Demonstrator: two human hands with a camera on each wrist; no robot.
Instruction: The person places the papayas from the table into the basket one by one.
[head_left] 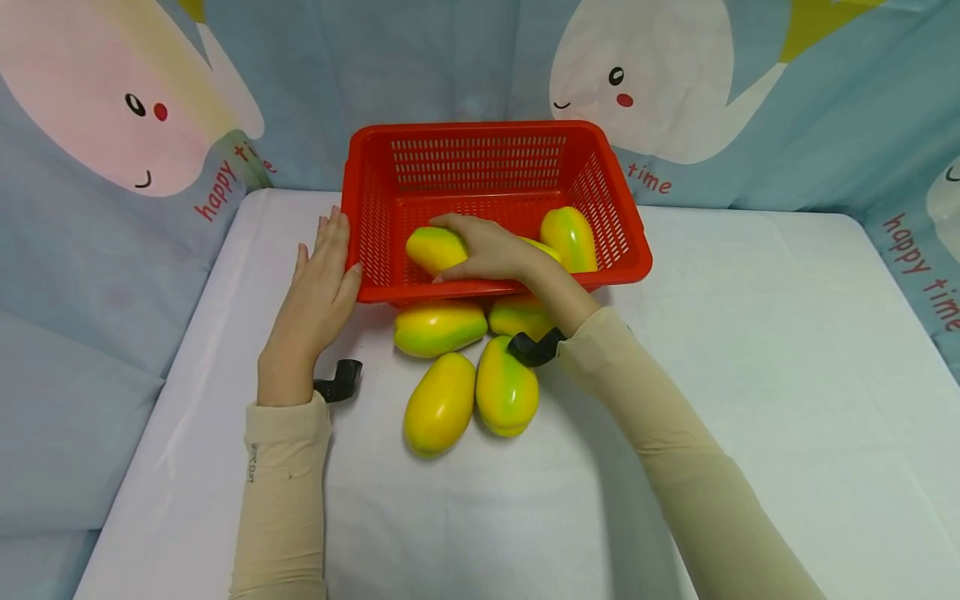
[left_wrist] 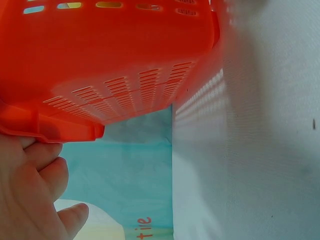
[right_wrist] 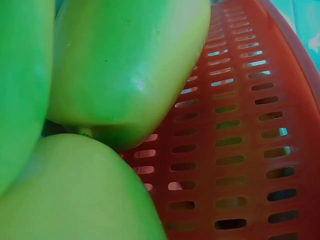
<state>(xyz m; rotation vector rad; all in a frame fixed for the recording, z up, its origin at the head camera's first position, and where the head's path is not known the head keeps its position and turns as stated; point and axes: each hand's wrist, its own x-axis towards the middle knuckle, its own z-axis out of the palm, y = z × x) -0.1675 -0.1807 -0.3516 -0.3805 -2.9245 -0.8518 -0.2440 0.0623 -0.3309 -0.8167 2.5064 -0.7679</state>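
Note:
A red plastic basket [head_left: 480,129] with slotted walls stands at the back of the table. Inside it, my right hand [head_left: 487,248] grips a yellow-green papaya [head_left: 433,248], fingers over its top and thumb on the near side. Another papaya [head_left: 570,237] lies by the basket's right wall, with one more partly hidden under my right wrist. My left hand [head_left: 318,287] rests along the basket's left rim, fingers extended; the left wrist view shows its fingertips [left_wrist: 52,175] at the rim's edge. Papayas [right_wrist: 130,65] fill the right wrist view, where the hand is hidden.
Several papayas lie on the white tabletop [head_left: 750,375] before the basket: one papaya [head_left: 440,327] partly under its front rim, another papaya [head_left: 440,404] nearer me. A blue curtain [head_left: 450,58] with cartoon whales hangs behind the table. Black wrist mounts [head_left: 341,381] sit on both wrists.

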